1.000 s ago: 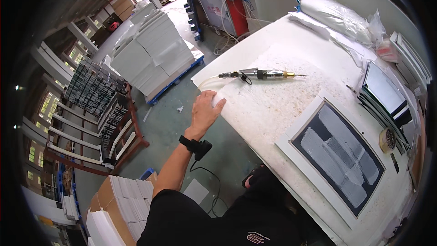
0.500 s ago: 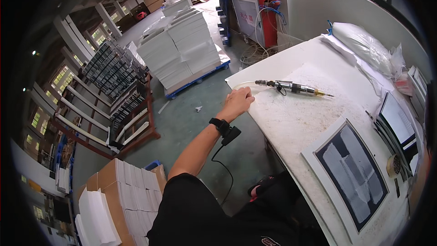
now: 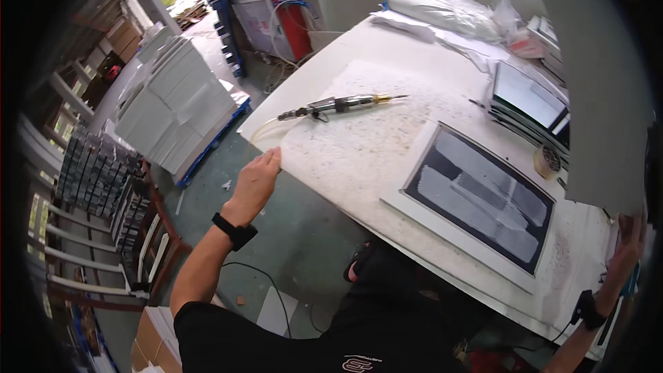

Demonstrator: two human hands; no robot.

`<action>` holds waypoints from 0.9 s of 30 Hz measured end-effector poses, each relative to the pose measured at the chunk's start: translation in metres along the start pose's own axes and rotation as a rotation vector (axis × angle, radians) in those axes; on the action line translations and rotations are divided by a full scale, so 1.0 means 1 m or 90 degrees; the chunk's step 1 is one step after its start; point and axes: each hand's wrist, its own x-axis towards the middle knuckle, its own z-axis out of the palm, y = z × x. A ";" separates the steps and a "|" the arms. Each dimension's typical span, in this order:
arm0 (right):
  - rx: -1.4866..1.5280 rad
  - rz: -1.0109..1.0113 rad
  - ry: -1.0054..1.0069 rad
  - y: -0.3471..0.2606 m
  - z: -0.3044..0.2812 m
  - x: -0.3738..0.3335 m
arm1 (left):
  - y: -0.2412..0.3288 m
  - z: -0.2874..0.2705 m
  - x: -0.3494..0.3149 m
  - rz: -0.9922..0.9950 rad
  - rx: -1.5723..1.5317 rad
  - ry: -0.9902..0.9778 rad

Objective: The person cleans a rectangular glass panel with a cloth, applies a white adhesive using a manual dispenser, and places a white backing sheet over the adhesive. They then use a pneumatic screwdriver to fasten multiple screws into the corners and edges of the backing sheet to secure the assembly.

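Note:
My left hand (image 3: 257,183) is at the left edge of the white worktable (image 3: 324,179), its fingers extended and their tips touching the edge. On the table beyond it lies a pneumatic screwdriver (image 3: 342,104) with a gold-coloured tip and a thin air hose. At the far right my right hand (image 3: 627,235) is closed on the lower end of a flat grey panel (image 3: 597,90), which stands raised above the table. The fingers there are partly dim near the picture's rim. Between my hands lies a white-framed panel (image 3: 476,243) with a dark, grey-smeared centre.
A round tub of small dark pieces (image 3: 547,161) stands beside a stack of dark framed panes (image 3: 530,100). White plastic bags (image 3: 442,10) lie at the table's back. To the left are stacked white panels (image 3: 176,103) on a blue dolly and a rack (image 3: 103,235).
The view has swung to the right. My right hand has come into view with the grey panel raised in it. My left hand stays by the table edge.

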 end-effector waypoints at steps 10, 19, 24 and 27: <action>0.096 0.127 -0.144 -0.086 0.152 -0.090 | -0.001 -0.008 -0.003 0.061 0.089 0.023; 0.113 0.230 -0.473 -0.150 0.193 -0.155 | 0.055 -0.082 -0.025 -0.288 -0.559 0.284; 0.110 0.251 -0.581 -0.148 0.202 -0.174 | 0.109 -0.084 -0.043 -0.271 -0.856 0.128; 0.128 0.321 -0.502 -0.134 0.197 -0.182 | 0.126 -0.061 -0.051 -0.271 -0.887 0.086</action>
